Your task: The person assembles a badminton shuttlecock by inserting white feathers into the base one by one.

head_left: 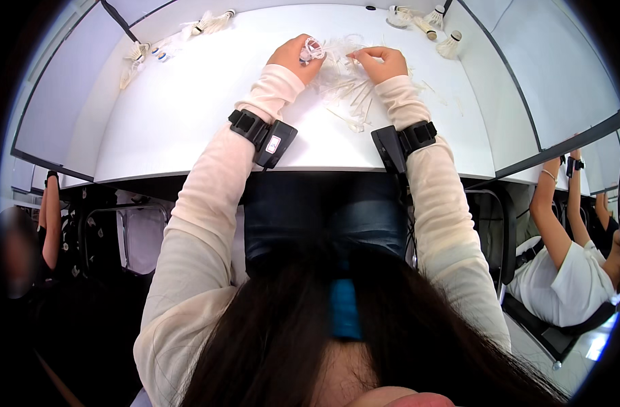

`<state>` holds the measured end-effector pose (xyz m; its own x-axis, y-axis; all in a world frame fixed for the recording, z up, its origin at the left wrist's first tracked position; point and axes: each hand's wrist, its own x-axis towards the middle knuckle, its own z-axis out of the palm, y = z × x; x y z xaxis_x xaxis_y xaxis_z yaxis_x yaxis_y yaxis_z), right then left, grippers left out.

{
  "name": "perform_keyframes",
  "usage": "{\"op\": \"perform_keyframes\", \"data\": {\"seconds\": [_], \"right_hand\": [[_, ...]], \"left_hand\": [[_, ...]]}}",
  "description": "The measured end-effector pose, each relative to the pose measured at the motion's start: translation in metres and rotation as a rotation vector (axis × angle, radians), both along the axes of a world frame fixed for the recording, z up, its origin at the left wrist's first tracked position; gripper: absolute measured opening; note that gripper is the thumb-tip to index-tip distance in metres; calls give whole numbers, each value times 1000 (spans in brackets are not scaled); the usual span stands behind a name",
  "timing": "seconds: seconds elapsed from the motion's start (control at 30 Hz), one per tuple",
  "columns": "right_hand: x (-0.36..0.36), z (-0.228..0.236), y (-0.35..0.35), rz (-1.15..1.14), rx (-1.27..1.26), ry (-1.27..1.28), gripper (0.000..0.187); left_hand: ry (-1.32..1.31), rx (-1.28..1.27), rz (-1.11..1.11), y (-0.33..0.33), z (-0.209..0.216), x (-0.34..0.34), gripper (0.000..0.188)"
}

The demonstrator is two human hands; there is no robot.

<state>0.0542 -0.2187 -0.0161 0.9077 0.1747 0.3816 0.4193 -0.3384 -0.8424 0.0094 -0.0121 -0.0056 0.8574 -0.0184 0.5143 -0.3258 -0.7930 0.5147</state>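
Note:
My left hand (287,55) is closed around a stripped shuttlecock (313,49), whose white ring of bare quills faces toward the right. To its right, my right hand (387,64) has thumb and forefinger pinched together. Whatever lies between those fingertips is too small to make out. Loose white feathers and quill pieces (351,91) are spread on the table between and below both hands, some beside the right wrist.
The white table (181,129) has side panels. Shuttlecocks (450,45) lie at the far right, with more shuttlecocks (135,54) at the far left beside small blue-and-white pieces (160,54). Another person (561,271) sits to the right; a person's arm (51,220) shows at left.

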Motion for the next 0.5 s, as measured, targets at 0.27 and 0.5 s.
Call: {"op": "perform_keyframes", "data": {"seconds": [0.27, 0.5], "right_hand": [[6, -6, 3, 56, 1, 25, 36], [-2, 0, 4, 198, 116, 64, 31]], "left_hand": [[-142, -88, -7, 4, -8, 3, 40], [-22, -259, -81, 0, -2, -4, 47]]}}
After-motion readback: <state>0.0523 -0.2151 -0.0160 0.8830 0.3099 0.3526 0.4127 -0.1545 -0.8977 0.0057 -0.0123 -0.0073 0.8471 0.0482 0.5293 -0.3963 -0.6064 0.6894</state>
